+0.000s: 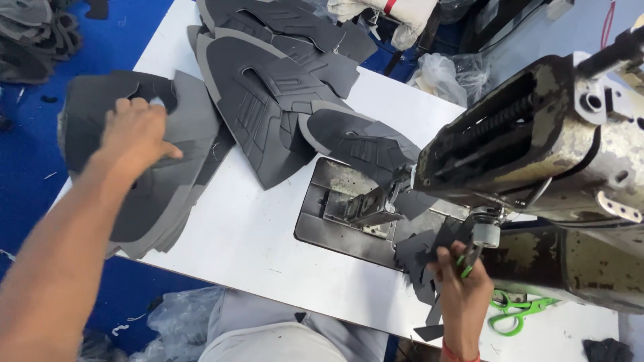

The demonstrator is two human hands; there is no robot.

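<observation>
Two bare hands work at a white sewing table (pixel 241 234) scattered with cut grey shoe-upper pieces, the hands set well apart at opposite ends of the job. At far left, the left hand (pixel 134 134) lies flat, fingers spread and holding nothing, pressed on top of a stack of grey upper panels (pixel 168 181) that overhangs the table's near-left edge above a blue floor (pixel 27 174). Toward the middle, a second fan of darker embossed uppers (pixel 261 100) spreads across the tabletop, its nearest piece (pixel 355 141) running up to the head of a worn, paint-chipped sewing machine (pixel 537 147). Below the machine's needle area sits a scuffed metal bed plate (pixel 335 214). At right, the right hand (pixel 459 281) is closed around small dark cut pieces (pixel 419 258) at the plate's near edge, and appears also to grip a green-handled tool; whether that is a thread snip cannot be told. Green-handled scissors (pixel 516 312) lie on the table just beside that hand. Judged from the positions, this looks like the change-over between pieces: one panel being steadied or picked from the stack while small parts are held ready by the needle. A next move would likely call for peeling off a single panel cleanly and carrying it across to the plate.
</observation>
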